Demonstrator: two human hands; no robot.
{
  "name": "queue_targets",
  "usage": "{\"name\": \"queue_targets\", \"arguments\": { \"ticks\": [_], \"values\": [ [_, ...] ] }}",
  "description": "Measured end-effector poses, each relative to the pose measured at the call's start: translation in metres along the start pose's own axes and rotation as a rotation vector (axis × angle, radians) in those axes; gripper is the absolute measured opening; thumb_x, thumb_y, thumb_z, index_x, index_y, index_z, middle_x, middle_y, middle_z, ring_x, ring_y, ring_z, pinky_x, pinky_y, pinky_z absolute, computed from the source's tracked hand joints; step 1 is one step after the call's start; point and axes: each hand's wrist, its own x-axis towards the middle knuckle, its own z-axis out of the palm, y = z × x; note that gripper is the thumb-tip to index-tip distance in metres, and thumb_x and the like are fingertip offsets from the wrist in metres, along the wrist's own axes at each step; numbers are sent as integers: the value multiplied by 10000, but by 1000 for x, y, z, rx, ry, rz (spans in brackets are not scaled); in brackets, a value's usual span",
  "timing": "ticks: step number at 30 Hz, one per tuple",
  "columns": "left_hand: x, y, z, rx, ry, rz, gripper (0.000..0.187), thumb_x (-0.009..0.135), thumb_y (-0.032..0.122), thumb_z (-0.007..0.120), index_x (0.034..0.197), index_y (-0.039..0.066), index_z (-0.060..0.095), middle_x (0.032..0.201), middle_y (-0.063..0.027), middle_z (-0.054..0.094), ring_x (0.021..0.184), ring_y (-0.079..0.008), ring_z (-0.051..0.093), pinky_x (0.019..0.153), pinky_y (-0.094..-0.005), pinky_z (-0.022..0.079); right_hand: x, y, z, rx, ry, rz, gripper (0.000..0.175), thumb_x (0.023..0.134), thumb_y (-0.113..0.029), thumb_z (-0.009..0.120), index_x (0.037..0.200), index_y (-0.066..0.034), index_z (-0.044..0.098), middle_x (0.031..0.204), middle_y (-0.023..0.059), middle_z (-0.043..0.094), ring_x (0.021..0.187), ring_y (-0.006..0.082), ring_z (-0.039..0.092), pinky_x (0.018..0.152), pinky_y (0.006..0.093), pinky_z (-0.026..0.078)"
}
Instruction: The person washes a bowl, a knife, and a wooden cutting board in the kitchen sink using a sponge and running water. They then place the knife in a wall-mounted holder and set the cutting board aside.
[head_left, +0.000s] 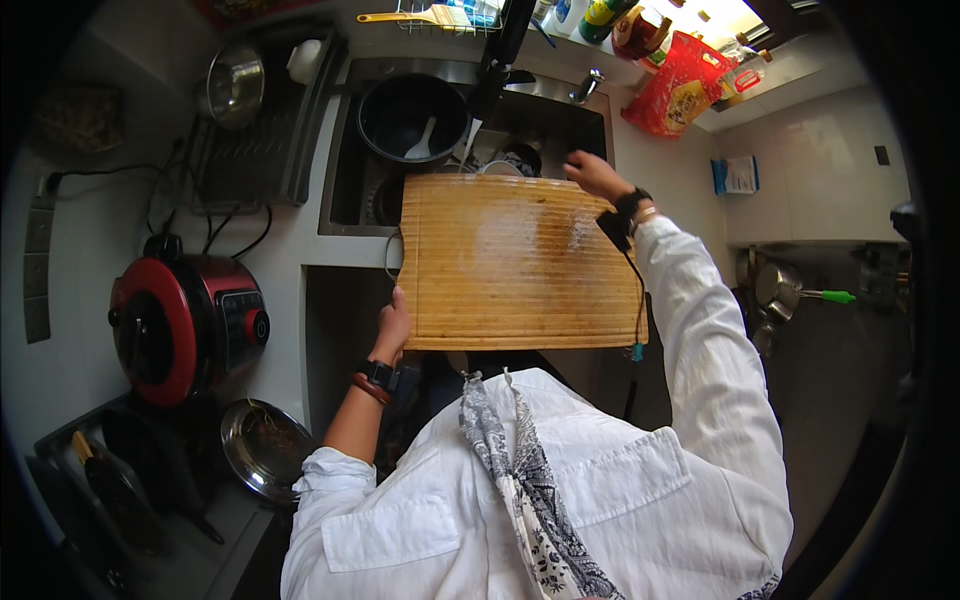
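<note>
A large bamboo cutting board (517, 262) with a wet, stained face spans the front edge of a stainless steel sink (608, 124). My left hand (393, 326) grips its left edge near the lower corner. My right hand (595, 174) is above the board's far right edge, fingers curled; whether it holds anything is hidden. Water runs from the faucet just behind the board. A black pan (412, 97) with a pale spatula (422, 141) in it rests at the sink's left, and bowls show partly behind the board.
A red electric cooker (161, 322) and a metal bowl (259, 450) are on the left counter. A dark dish rack (251, 157) stands left of the sink. A red bag (679, 90) and bottles line the back right. A black cable hangs by my right sleeve.
</note>
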Motion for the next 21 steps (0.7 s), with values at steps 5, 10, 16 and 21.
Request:
{"name": "queue_targets", "arguments": {
  "ticks": [5, 10, 16, 21],
  "values": [
    [1, -4, 1, 62, 32, 2, 761, 1048, 552, 307, 1146, -126, 637, 1055, -344, 670, 1109, -457, 625, 894, -437, 488, 124, -68, -10, 340, 111, -128, 352, 902, -255, 658, 1123, 18, 623, 1081, 230, 679, 1030, 394, 643, 906, 423, 509],
    [-4, -3, 1, 185, 90, -14, 750, 1053, 558, 304, 1186, -105, 630, 1130, -278, 678, 1113, -354, 632, 909, -399, 483, 183, -79, -31, 381, 175, -122, 400, 898, -249, 691, 1159, 34, 580, 1124, 220, 659, 1068, 341, 642, 917, 383, 511],
    [-4, -7, 0, 179, 69, -29, 768, 1046, 570, 295, 1127, -110, 641, 1098, -336, 661, 1125, -468, 607, 896, -454, 487, 138, -32, -18, 659, -276, -258, 488, 913, -341, 705, 1283, -43, 595, 1153, 177, 672, 1005, 272, 667, 889, 358, 522],
    [-8, -4, 1, 90, 66, -58, 794, 1036, 597, 304, 1080, -118, 647, 1035, -317, 679, 1050, -443, 643, 856, -443, 493, 63, -26, 21, -124, -635, -205, 520, 915, -512, 654, 1192, -71, 660, 1056, 149, 693, 1023, 298, 645, 907, 390, 502]
  ]
}}
